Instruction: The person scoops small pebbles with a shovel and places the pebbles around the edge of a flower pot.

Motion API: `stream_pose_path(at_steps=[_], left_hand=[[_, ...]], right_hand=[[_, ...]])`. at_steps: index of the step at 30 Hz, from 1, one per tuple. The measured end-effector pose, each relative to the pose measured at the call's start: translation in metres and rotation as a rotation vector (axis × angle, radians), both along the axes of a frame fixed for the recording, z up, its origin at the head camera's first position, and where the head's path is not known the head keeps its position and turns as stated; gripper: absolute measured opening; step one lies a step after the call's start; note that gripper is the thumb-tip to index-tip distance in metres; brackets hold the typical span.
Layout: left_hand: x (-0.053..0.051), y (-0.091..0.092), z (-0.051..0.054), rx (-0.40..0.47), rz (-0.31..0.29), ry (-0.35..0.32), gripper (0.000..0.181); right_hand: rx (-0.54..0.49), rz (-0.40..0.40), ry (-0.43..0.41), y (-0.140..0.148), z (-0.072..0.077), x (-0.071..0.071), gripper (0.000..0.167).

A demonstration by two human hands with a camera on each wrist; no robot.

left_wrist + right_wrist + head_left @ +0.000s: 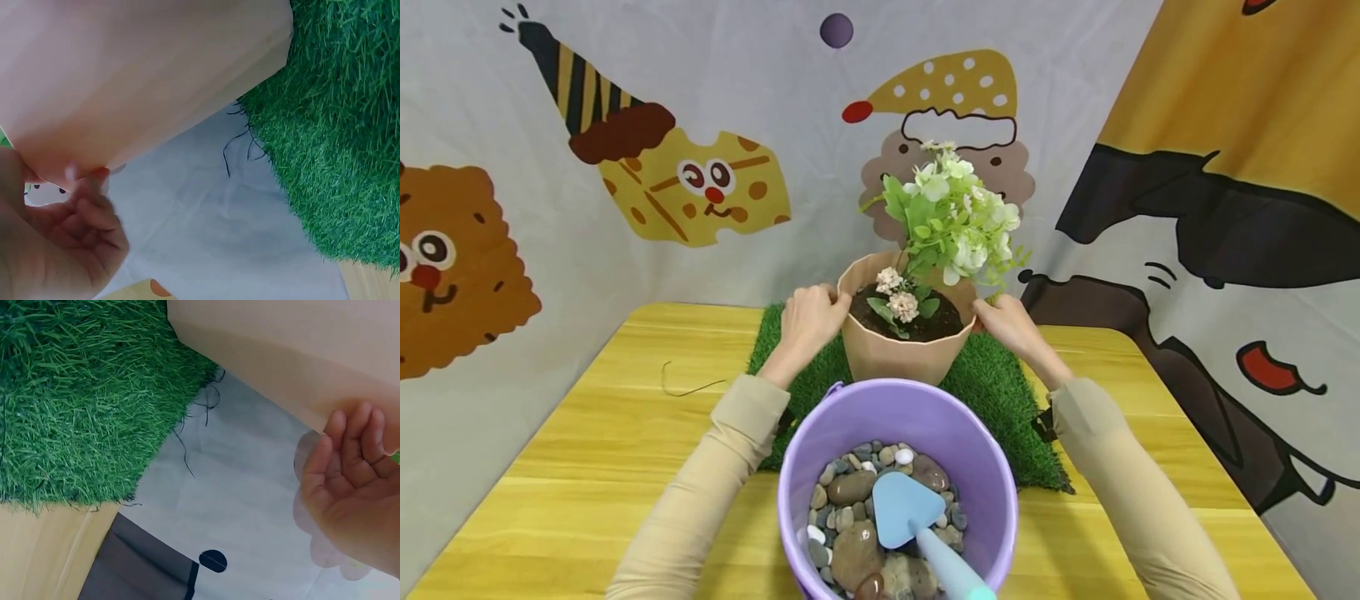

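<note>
A peach-coloured flower pot (898,358) stands on green artificial turf (1000,408). It holds dark soil (936,321), a tall stem of pale green-white flowers (962,217) and small pink blooms (902,307). My left hand (811,321) grips the pot's rim on the left, its fingers curled against the outer wall in the left wrist view. On the opposite side my right hand (1011,325) pinches the rim; the right wrist view shows its bent fingers (359,434) against the outside of the pot.
In front stands a purple bucket (797,500) with stones (857,554) inside. A blue trowel (906,508) lies on the stones. A thin dark strand (692,392) lies on the wooden table (587,467) at left. Behind hangs a cartoon-printed cloth (737,67).
</note>
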State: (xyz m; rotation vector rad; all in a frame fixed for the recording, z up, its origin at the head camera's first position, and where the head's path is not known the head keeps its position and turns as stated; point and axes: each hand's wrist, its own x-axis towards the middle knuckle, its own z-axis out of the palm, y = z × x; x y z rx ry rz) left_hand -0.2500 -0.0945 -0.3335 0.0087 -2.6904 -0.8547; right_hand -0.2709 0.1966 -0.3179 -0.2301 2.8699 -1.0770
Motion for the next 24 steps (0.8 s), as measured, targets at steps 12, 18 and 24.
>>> stream_pose_path(at_steps=[12,18,24], left_hand=[[0.048,-0.014,0.0,0.131,-0.171,-0.212,0.053],[0.098,-0.016,0.013,0.137,-0.286,-0.241,0.042],[0.126,-0.007,0.014,0.072,-0.323,-0.18,0.029]], right_hand=[[0.365,0.234,-0.013,-0.014,0.049,0.066,0.046],[0.482,0.336,0.072,-0.039,0.074,0.126,0.038],[0.497,0.518,0.029,-0.063,0.074,0.177,0.035]])
